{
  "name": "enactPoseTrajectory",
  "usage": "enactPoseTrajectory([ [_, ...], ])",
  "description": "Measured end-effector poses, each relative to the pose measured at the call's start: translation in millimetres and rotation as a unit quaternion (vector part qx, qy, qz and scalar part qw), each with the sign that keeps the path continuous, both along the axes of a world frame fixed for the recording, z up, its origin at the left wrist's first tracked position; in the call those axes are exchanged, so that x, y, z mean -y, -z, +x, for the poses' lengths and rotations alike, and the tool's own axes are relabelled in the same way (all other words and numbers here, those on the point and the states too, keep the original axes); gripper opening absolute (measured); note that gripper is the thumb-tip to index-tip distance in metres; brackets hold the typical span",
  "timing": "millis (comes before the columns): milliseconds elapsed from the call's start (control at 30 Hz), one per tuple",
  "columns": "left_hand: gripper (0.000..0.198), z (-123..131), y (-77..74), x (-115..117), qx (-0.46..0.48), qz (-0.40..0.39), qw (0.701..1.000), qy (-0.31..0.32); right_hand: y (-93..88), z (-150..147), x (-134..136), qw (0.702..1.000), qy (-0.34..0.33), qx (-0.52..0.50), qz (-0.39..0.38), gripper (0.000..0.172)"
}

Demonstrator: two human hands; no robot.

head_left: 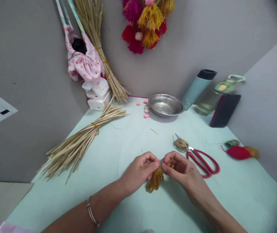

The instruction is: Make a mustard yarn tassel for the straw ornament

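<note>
Both forearms, bare, enter from the bottom edge and converge at centre. Left hand (140,170): knuckles up, thumb and fingertips pinched closed. Right hand (178,168): likewise pinched closed, its fingertips facing the left hand's, nearly touching.

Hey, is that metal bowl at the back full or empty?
Empty: the bowl shows only bare shiny metal inside; the pink beads lie on the table beside it, not in it.
</note>
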State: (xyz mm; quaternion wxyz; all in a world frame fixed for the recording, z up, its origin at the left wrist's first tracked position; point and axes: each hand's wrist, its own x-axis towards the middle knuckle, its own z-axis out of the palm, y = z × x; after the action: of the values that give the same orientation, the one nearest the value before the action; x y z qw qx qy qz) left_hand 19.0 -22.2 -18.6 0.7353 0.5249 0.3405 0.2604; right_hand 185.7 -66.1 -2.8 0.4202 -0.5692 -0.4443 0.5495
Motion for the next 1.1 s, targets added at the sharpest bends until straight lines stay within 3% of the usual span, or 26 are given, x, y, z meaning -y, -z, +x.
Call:
enactPoseTrajectory([
  [167,0.024,-0.6,-5.0,0.0,-0.008,-0.008,1.0,0.012,0.7,0.4,1.6,1.0,-0.008,-0.003,-0.003,0.025],
  [433,0.009,0.6,-1.3,0.0,-0.021,-0.011,1.0,0.005,-1.9,-5.2,4.8,0.998,-0.042,0.034,0.014,0.016],
  [600,0.012,1.2,-2.0,-1.1,0.023,-0.076,0.997,-0.021,-4.1,-7.0,5.6,0.998,-0.052,0.025,0.014,0.015],
  [867,0.03,-1.0,-0.2,-1.4,0.011,-0.041,0.999,0.014,1.9,-2.8,5.6,1.0,-0.013,0.001,0.018,0.019],
  [1100,0.026,-2.4,2.6,-1.6,0.049,-0.063,0.997,0.004,3.3,-2.5,5.2,1.0,-0.012,-0.009,0.02,0.02],
])
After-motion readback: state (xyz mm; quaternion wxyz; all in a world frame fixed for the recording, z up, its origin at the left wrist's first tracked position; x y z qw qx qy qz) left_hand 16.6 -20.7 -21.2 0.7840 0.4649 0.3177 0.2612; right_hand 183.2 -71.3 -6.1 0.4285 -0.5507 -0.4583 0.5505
